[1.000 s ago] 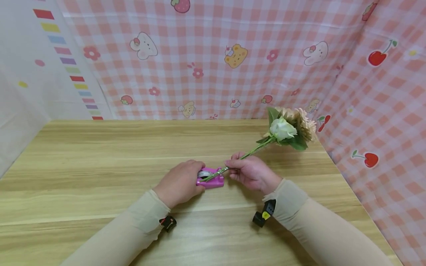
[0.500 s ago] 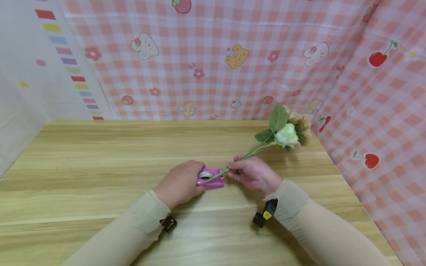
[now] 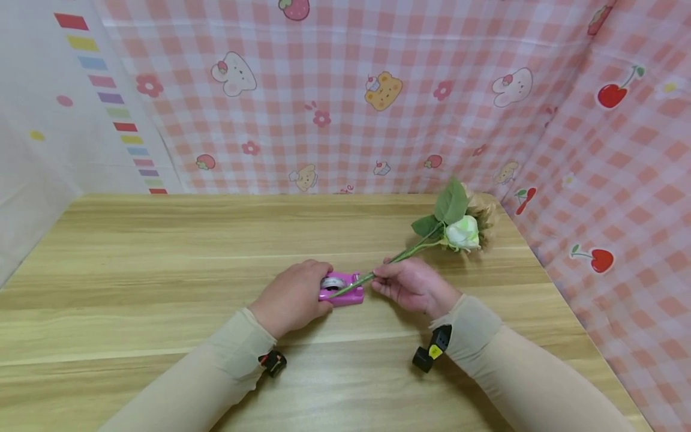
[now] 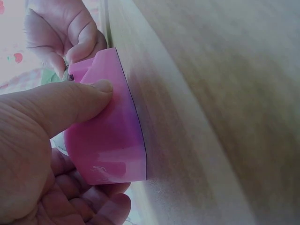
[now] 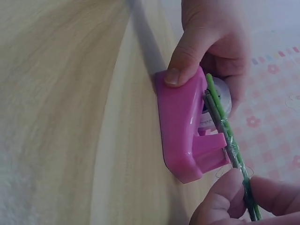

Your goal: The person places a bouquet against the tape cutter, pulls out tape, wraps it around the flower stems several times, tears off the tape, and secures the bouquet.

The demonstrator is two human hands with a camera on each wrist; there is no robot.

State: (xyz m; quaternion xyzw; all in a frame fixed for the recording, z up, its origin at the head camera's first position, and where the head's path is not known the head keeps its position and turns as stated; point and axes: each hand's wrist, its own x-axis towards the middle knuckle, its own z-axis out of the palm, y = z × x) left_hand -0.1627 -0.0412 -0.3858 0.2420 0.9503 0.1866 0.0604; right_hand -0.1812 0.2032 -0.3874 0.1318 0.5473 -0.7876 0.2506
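A pink tape dispenser [image 3: 348, 297] sits on the wooden table, with my left hand [image 3: 294, 298] gripping its back end between thumb and fingers. Its roll of clear tape [image 5: 220, 101] shows beside the stems in the right wrist view. My right hand [image 3: 415, 287] pinches the green stems [image 5: 234, 145] of a small bunch of flowers just past the dispenser's cutting end. Clear tape clings round the stems there. The lower stem ends lie over the dispenser. At the far end of the stems are a white rose [image 3: 463, 233], green leaves [image 3: 451, 201] and a beige bloom [image 3: 484, 211].
The wood-grain table [image 3: 162, 270] spreads out on both sides of the hands. A pink checked cloth [image 3: 324, 78] hangs along its back edge and right side, and a white cloth [image 3: 38, 150] hangs at the left. Each wrist wears a small black camera.
The stems have turned in my right hand, so the white rose has swung lower and the leaves now face up. My left hand and the tape dispenser stay in place.
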